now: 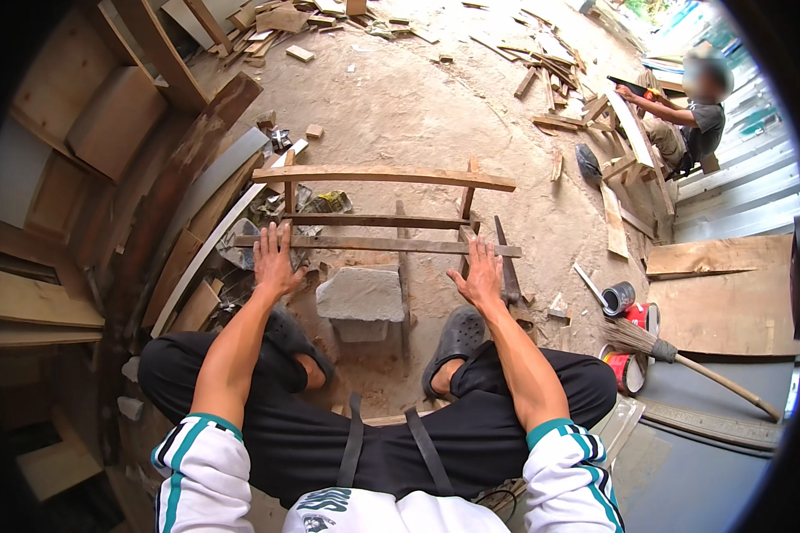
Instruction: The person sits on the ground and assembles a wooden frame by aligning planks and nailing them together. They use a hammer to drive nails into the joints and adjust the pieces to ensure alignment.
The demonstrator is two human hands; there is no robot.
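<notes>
A small wooden frame (384, 176) made of long slats and short crosspieces stands on the ground before my feet. Across its near side runs a narrow wooden bar (378, 242). At the bar's left end lies my left hand (276, 265), fingers stretched out and grasping nothing. My right hand (482, 274) rests by the other end, fingers spread, thumb pointing inward. Between my hands, nearer to me, sits a grey concrete block (360, 295). Just right of my right hand is a dark tapered piece (509, 266), whose kind I cannot make out.
Wooden boards (120, 120) and panels crowd the left side. Scrap wood (280, 19) litters the far ground. At far right a person (684, 120) sits by a curved wooden piece, holding a tool. Paint cans (627, 371) and a broom (711, 380) lie right of my knee.
</notes>
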